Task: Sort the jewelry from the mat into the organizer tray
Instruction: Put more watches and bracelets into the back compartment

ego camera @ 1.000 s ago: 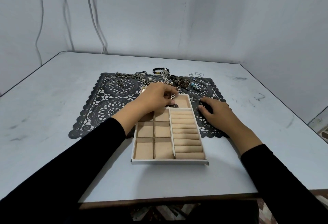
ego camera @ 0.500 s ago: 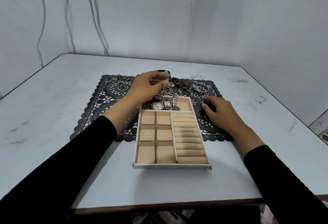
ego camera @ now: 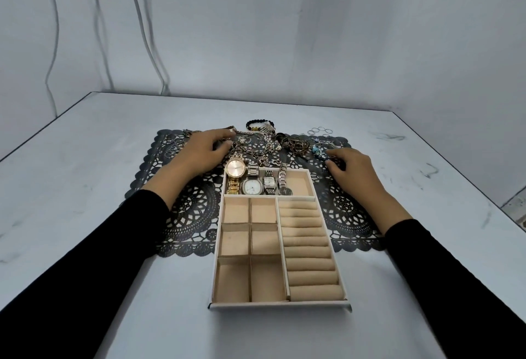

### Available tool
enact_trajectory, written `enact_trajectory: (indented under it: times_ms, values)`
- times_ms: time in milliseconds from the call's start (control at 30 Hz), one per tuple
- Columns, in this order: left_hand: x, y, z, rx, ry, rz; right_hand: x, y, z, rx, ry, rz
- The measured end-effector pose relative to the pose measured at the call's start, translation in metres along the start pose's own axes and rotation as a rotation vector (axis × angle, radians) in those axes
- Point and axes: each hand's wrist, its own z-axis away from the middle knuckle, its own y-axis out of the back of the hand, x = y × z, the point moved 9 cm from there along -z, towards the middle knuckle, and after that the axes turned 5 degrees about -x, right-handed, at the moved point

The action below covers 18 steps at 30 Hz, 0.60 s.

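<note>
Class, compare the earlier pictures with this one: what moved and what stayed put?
The left hand left the far compartment of the beige organizer tray, uncovering metal watches, and moved out to the jewelry pile on the black lace mat. The right hand slid forward to the blue beaded bracelet. Tray and mat stayed.

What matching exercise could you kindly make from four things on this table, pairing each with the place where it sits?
Things:
1. gold watch
2. ring rolls
3. black bead bracelet
4. blue beaded piece

Places:
A. right side of the organizer tray
B. at the fingertips of the right hand
C. far compartment of the tray, left end
D. by the far edge of the mat, near its middle

Pairs: 1-C, 2-A, 3-D, 4-B.
</note>
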Motion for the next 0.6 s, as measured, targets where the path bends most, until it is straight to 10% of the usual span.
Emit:
enact_trajectory:
  times_ms: [600]
  values:
    - [0.008,-0.018,-0.047,-0.079,-0.156,-0.182,0.011,-0.004,-0.037,0.012,0.046,-0.086]
